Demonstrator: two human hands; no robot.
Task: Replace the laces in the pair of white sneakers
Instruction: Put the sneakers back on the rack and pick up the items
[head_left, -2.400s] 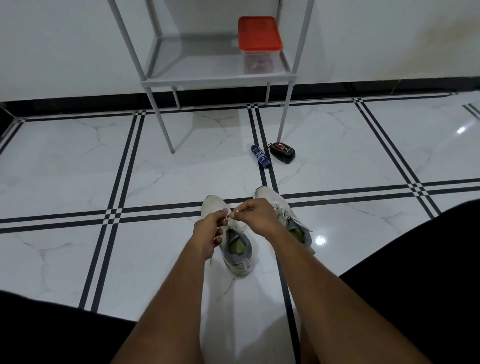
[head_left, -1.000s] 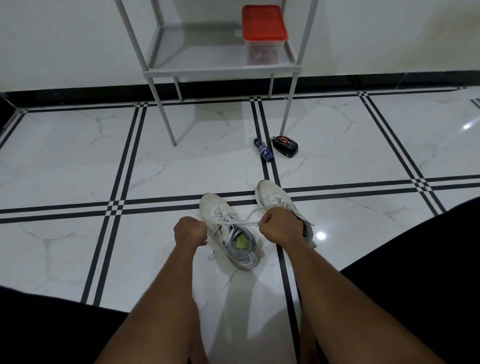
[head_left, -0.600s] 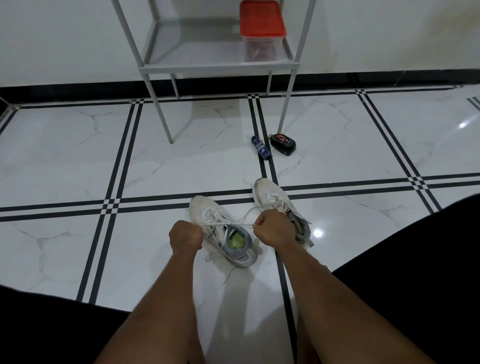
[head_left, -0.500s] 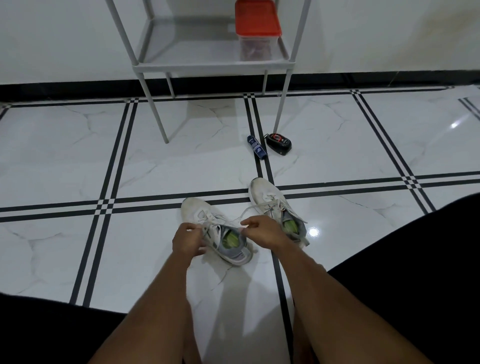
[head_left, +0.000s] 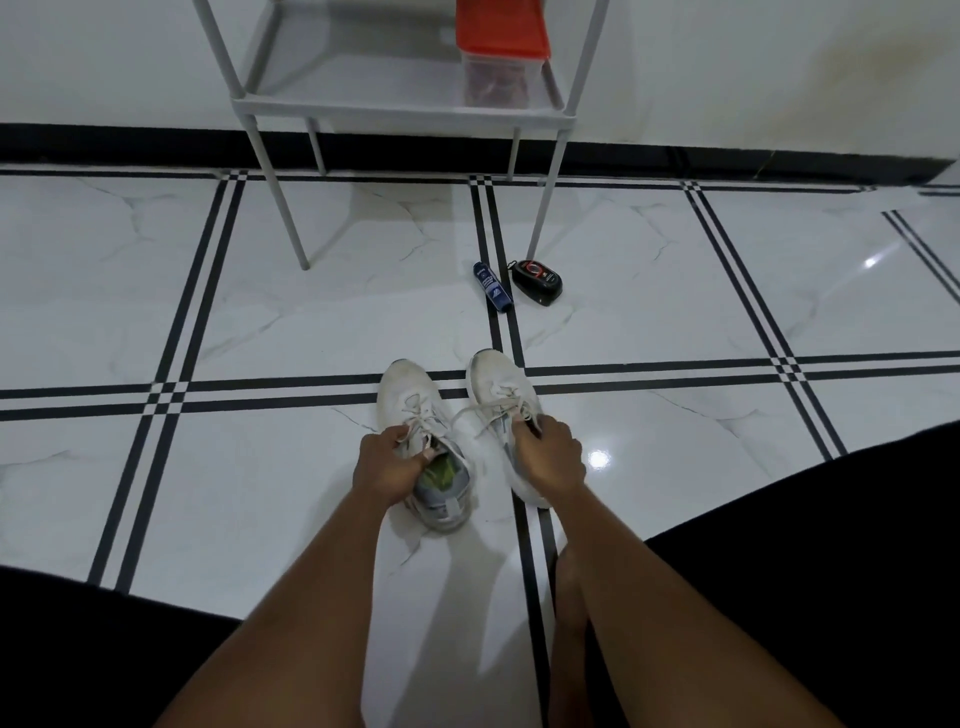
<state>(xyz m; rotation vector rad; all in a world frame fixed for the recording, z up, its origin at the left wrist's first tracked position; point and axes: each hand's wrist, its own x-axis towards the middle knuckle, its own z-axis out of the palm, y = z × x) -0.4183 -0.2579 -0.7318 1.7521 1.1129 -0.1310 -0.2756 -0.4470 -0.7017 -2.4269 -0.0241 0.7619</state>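
Two white sneakers stand side by side on the tiled floor, toes pointing away from me. My left hand grips the left sneaker at its tongue and opening, where a green insole shows. My right hand grips the right sneaker at its collar, covering the opening. Both shoes carry white laces, and one loose strand runs across between the two shoes.
A small blue tube and a black shoe-polish sponge lie on the floor beyond the shoes. Behind them stands a white metal rack with a red-lidded plastic box on its shelf. My dark-clad legs frame the bottom corners.
Earlier both hands pulled the left sneaker's lace ends apart. They have let the laces go and each now takes hold of one shoe; the right hand moved over to the right sneaker.
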